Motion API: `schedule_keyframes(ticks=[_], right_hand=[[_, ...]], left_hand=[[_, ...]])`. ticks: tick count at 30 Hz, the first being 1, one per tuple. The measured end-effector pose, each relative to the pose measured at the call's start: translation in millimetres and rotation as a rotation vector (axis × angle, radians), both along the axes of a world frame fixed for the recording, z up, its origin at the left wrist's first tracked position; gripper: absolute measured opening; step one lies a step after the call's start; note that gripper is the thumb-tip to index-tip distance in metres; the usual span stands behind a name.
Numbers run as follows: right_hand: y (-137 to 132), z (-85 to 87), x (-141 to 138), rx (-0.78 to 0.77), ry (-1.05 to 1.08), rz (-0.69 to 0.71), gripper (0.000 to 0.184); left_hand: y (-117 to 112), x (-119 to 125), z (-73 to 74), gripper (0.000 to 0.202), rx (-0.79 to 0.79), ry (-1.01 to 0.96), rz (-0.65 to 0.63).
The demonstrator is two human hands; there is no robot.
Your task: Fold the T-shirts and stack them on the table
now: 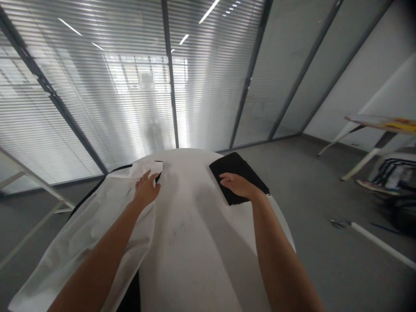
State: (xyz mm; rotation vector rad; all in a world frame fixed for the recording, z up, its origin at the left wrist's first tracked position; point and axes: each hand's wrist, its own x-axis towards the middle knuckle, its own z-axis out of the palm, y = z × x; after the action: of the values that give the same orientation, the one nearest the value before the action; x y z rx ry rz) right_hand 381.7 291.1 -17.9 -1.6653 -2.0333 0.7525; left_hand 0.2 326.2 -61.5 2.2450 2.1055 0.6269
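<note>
On the left half of the round white table (185, 242) a large white cloth (97, 212), perhaps a garment, lies spread out and hangs past the edge. Black material (131, 294) shows from beneath it. My left hand (147, 188) rests at the cloth's far right end, its fingers apart and seemingly not gripping. To the right lies a flat black folded piece (242, 167), which looks like cloth. Over its near left part is my right hand (238, 185), fingers stretched to the left with nothing visible in them.
Behind the table stands a glass partition with blinds (208, 86). A white metal frame (42, 186) is at the left. At the right are another table (373, 123) with something yellow on it, a dark bag (399, 173) and a white pole (383, 245) on the grey floor.
</note>
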Motion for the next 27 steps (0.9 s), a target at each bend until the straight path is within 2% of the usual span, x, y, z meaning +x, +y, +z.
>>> schedule_keyframes(ticks=[3, 5, 7, 9, 11, 15, 18, 20, 24, 27], right_hand=[[-2.3, -2.2, 17.2, 0.017, -0.313, -0.269, 0.051], [-5.5, -3.8, 18.3, -0.022, -0.459, -0.330, 0.063], [-7.8, -6.6, 13.0, -0.023, -0.520, -0.348, 0.066], [-8.4, -9.9, 5.6, 0.028, -0.556, -0.378, 0.061], [-7.4, -12.5, 0.3, 0.080, -0.573, -0.391, 0.048], [-3.8, -13.2, 3.1, 0.118, -0.528, -0.357, 0.020], [0.5, -11.3, 13.3, 0.152, -0.396, -0.345, 0.017], [4.3, -8.3, 19.7, 0.208, -0.230, -0.365, 0.016], [7.4, 8.1, 21.4, 0.423, 0.210, -0.475, 0.014], [-1.5, 30.5, 7.9, 0.512, 0.633, -0.384, 0.020]], left_hand=[[-21.7, 18.3, -1.7, 0.038, -0.079, 0.052, -0.059], [-36.0, 29.1, 1.9, 0.035, -0.089, 0.097, -0.110], [-48.9, 38.8, 7.5, 0.033, -0.104, 0.119, -0.141], [-60.7, 47.1, 11.7, 0.033, -0.137, 0.110, -0.171], [-72.1, 53.3, 11.4, 0.033, -0.164, 0.085, -0.202], [-93.6, 57.9, -5.6, 0.032, -0.158, 0.001, -0.227], [-103.7, 55.9, -20.2, 0.033, -0.106, -0.038, -0.268], [-105.5, 53.7, -24.5, 0.034, -0.089, -0.037, -0.291], [-101.2, 50.9, -23.7, 0.029, -0.077, -0.035, -0.291], [-98.8, 53.0, -21.9, 0.027, -0.041, -0.114, -0.332]])
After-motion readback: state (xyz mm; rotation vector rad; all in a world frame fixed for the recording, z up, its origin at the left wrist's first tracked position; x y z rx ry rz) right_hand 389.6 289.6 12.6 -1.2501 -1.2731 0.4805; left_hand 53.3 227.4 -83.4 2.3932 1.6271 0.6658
